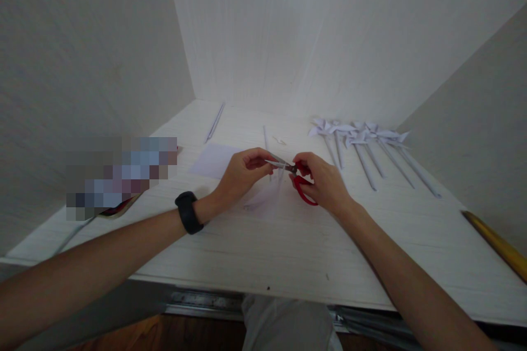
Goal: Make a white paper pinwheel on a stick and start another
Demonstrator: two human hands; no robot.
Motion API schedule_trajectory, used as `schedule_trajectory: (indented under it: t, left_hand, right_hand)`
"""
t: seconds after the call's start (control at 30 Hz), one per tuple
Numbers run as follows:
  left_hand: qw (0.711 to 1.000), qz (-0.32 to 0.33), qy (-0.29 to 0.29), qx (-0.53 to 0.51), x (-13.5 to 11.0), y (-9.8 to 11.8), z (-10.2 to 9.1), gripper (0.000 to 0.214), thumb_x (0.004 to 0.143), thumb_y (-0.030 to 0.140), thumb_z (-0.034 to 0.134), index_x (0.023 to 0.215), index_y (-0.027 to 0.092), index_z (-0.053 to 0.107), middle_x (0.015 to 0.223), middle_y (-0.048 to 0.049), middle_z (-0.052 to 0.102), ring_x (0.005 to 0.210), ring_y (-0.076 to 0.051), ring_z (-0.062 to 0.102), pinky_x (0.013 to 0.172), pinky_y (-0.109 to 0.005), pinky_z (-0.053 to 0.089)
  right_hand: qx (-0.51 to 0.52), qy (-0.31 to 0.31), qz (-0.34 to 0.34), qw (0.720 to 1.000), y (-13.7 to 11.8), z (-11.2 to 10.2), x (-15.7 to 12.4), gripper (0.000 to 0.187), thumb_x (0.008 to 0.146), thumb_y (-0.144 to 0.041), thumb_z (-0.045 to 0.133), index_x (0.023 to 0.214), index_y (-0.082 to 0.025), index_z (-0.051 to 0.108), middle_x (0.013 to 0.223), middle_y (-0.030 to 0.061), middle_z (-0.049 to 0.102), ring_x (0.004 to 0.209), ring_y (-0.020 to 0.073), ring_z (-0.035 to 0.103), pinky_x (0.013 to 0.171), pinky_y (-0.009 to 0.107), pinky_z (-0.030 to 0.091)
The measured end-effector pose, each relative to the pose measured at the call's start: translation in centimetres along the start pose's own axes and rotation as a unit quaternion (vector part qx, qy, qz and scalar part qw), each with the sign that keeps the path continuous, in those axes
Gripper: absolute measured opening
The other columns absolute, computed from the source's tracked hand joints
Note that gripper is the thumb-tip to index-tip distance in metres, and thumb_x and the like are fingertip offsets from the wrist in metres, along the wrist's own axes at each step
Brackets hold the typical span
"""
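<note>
My right hand grips a pair of red-handled scissors, its fingers through the loops. The slightly parted blades point left, toward my left hand. Thumb and fingers of my left hand are pinched together beside the blade tips, on what looks like a piece of white paper. That paper is blurred and hangs or lies below the blades; its held edge is partly hidden. A flat white sheet lies on the white table just left of my left hand. Behind the scissors is a thin paper stick.
Several paper pinwheels on sticks lie at the right back. Small paper scraps and a folded paper strip lie farther back. A blurred-out object with a cable is at left, a golden object at right. White walls enclose the table.
</note>
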State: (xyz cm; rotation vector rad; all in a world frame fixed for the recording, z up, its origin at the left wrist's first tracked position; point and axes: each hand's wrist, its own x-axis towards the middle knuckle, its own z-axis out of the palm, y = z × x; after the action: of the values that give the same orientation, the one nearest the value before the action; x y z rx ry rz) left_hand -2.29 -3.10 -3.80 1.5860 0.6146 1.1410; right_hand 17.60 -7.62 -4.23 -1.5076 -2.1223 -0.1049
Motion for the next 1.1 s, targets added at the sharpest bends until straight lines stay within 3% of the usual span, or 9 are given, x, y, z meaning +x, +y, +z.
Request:
schedule_trajectory:
  t: [0.57, 0.7, 0.8, 0.97, 1.1]
  left_hand:
    - [1.000, 0.007, -0.022, 0.004, -0.2, -0.6, -0.1, 0.019, 0.071, 0.027, 0.068, 0.084, 0.015, 0.064, 0.084, -0.0039, 0.069, 0.075, -0.013, 0.063, 0.072, -0.025, 0.051]
    - [0.998, 0.024, -0.030, 0.042, -0.4, -0.2, 0.1, 0.018, 0.076, 0.030, 0.063, 0.083, 0.014, 0.062, 0.083, -0.0043, 0.067, 0.077, -0.013, 0.062, 0.074, -0.027, 0.050]
    - [0.985, 0.057, -0.096, 0.131, -0.7, 0.3, 0.3, 0.016, 0.078, 0.030, 0.060, 0.083, 0.015, 0.061, 0.086, -0.0049, 0.065, 0.080, -0.013, 0.059, 0.077, -0.028, 0.048]
    - [0.920, 0.142, -0.229, 0.286, -1.1, 0.0, 0.6, 0.027, 0.076, 0.030, 0.064, 0.101, 0.020, 0.061, 0.106, -0.0070, 0.061, 0.104, -0.020, 0.050, 0.093, -0.038, 0.039]
    - [0.885, 0.134, -0.290, 0.338, -1.2, -0.6, 0.5, 0.019, 0.076, 0.033, 0.064, 0.091, 0.023, 0.066, 0.113, -0.0060, 0.058, 0.113, -0.023, 0.044, 0.097, -0.042, 0.031]
  right_hand:
    - [-0.012, 0.027, 0.001, 1.000, -0.4, -0.2, 0.0, 0.030, 0.071, -0.018, 0.055, 0.099, -0.022, 0.047, 0.082, 0.0023, 0.060, 0.070, 0.0142, 0.056, 0.057, 0.024, 0.038]
    - [0.001, 0.041, 0.028, 0.999, -0.6, -0.3, 0.0, 0.026, 0.073, -0.020, 0.055, 0.097, -0.022, 0.047, 0.077, 0.0010, 0.059, 0.066, 0.0133, 0.053, 0.056, 0.023, 0.037]
    - [0.018, 0.063, 0.061, 0.996, -0.6, -0.4, 0.1, 0.024, 0.074, -0.022, 0.055, 0.097, -0.022, 0.047, 0.073, -0.0001, 0.057, 0.062, 0.0125, 0.051, 0.055, 0.023, 0.036]
    - [0.033, 0.070, 0.090, 0.993, -0.6, -0.3, 0.3, 0.023, 0.074, -0.023, 0.054, 0.096, -0.022, 0.046, 0.077, 0.0004, 0.059, 0.060, 0.0118, 0.051, 0.055, 0.023, 0.036]
    - [0.026, 0.054, 0.097, 0.993, -0.6, -0.1, 0.4, 0.023, 0.075, -0.025, 0.054, 0.096, -0.023, 0.046, 0.074, -0.0003, 0.059, 0.060, 0.0123, 0.052, 0.055, 0.023, 0.036]
